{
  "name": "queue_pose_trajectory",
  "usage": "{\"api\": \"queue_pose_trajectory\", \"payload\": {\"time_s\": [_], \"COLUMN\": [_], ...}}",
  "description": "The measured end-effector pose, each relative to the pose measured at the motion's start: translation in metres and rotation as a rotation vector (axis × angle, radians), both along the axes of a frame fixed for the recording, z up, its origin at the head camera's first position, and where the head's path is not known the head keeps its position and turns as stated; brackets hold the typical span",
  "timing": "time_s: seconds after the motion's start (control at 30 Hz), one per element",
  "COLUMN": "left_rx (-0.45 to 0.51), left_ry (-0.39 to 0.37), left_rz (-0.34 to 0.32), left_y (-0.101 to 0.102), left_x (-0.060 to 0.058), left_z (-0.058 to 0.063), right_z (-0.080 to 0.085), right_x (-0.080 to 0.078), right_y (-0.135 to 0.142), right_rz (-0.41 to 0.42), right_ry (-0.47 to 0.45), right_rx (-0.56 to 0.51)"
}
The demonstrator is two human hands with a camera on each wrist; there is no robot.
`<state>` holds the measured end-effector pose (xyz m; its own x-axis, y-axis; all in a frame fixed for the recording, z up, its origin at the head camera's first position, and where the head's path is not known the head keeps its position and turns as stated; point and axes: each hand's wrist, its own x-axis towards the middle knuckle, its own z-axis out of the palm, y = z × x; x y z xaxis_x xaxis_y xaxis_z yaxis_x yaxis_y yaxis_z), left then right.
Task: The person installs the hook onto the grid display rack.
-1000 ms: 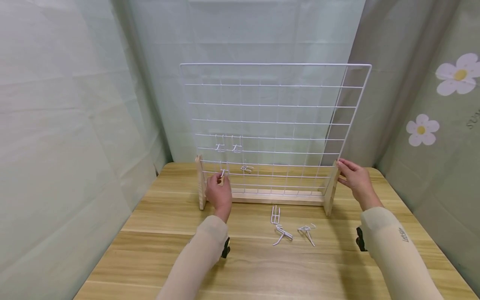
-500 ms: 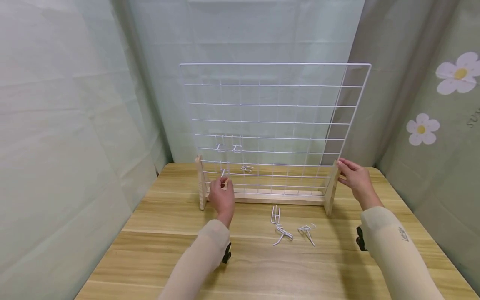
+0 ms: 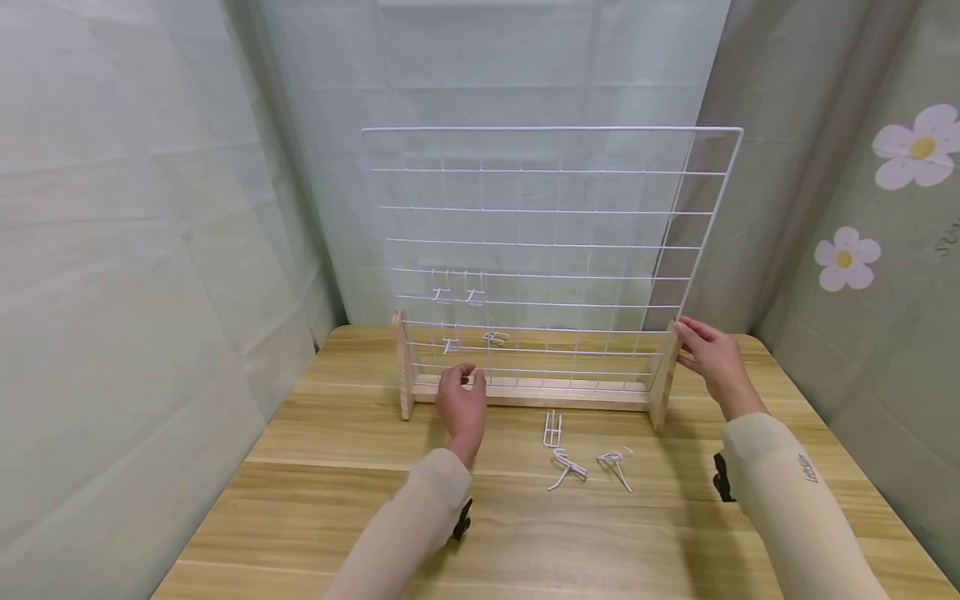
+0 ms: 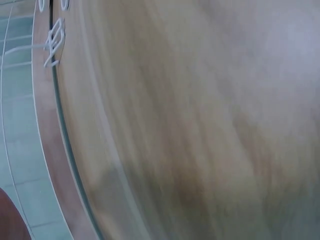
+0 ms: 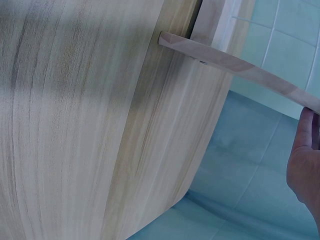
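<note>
Where the white wire grid [image 3: 555,244] stands in its wooden base [image 3: 555,399], the right hand [image 3: 712,362] pinches the right upright [image 3: 663,379] and the left hand [image 3: 461,408] holds nothing visible.

Three hooks hang on the grid's left part; the lowest hook [image 3: 451,344] is just above the left hand, whose fingers bend loosely, apart from the thumb. That hook looks light and stiff, its coated wire probably slick, so the projecting prong seems the surest place to pinch. The grid likely flexes a little; its outer rim should give the firmest hold. Nearer the person, three loose hooks [image 3: 573,468] lie on the desk [image 3: 330,467]; whether another hook [image 3: 495,337] hangs or lies behind the wires, I cannot tell.
</note>
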<state>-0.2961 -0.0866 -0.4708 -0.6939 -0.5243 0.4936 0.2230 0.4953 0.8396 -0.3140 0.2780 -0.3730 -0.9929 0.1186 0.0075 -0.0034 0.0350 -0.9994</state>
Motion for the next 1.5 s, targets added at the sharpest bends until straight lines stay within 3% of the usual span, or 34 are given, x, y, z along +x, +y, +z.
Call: {"api": "queue_pose_trajectory", "payload": {"time_s": [0.43, 0.67, 1.0, 1.17, 1.5], "left_rx": [0.021, 0.028, -0.056, -0.087, -0.123], "left_ry": [-0.033, -0.142, -0.308, -0.323, -0.373], "left_rz": [-0.104, -0.208, -0.284, -0.313, -0.298], "left_y": [0.023, 0.040, 0.061, 0.069, 0.079], "left_x": [0.018, 0.031, 0.047, 0.049, 0.044], "left_z": [-0.005, -0.011, -0.019, -0.023, -0.027], "right_z": [0.002, 0.001, -0.001, -0.001, -0.001], "right_x": [0.001, 0.001, -0.001, -0.001, 0.000], "right_y": [-0.003, -0.003, -0.003, -0.002, -0.003], "right_rz": [-0.004, -0.014, -0.019, -0.017, -0.019], "right_ry": [-0.020, -0.036, -0.036, -0.031, -0.021], "right_rx": [0.071, 0.112, 0.112, 0.094, 0.097]}}
